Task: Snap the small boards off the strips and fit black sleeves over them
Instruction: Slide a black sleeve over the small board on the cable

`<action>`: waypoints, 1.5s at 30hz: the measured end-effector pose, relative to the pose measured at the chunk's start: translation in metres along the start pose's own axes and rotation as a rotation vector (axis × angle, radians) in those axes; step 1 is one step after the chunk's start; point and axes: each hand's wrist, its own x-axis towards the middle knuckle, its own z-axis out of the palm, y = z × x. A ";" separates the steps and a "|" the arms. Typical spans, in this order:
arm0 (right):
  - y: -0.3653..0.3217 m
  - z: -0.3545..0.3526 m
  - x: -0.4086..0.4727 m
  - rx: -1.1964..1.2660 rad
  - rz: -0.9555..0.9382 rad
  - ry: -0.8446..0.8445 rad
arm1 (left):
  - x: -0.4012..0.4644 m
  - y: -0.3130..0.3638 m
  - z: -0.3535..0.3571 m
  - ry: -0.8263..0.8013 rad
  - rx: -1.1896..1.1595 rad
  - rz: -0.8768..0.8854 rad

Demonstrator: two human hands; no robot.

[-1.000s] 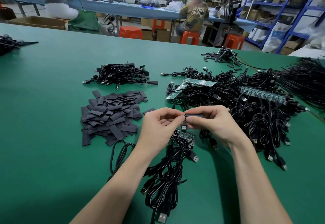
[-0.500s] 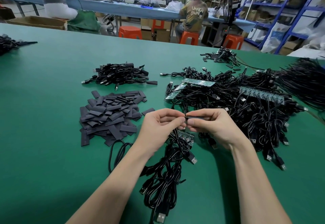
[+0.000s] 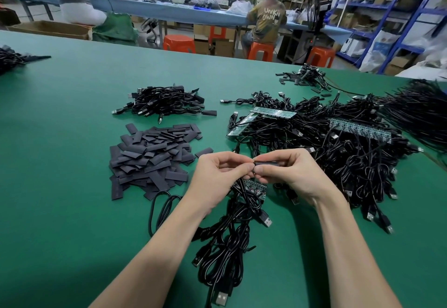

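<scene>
Pinching the light, limp sleeve [image 3: 267,163] in my right hand [image 3: 290,172], I judge end-holds best, left hand [image 3: 219,174] gripping the small board's cable.

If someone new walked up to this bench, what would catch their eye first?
Two hands meet at the centre: the right hand pinches a black sleeve, and the left hand grips the cable end. Left lies a pile of loose sleeves; right, a cable tangle carrying green board strips.

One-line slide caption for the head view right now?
Both hands, left and right, pinch a black sleeve above cabled board strips, sleeve pile to the left.
</scene>
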 end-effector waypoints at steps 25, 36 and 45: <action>0.006 0.038 0.014 0.339 -0.249 0.268 | 0.003 -0.001 -0.003 0.111 -0.211 -0.051; 0.004 0.042 0.014 0.361 -0.276 0.272 | 0.003 -0.001 -0.003 0.110 -0.219 -0.068; 0.005 0.044 0.015 0.373 -0.258 0.313 | 0.002 -0.002 -0.003 0.117 -0.236 -0.073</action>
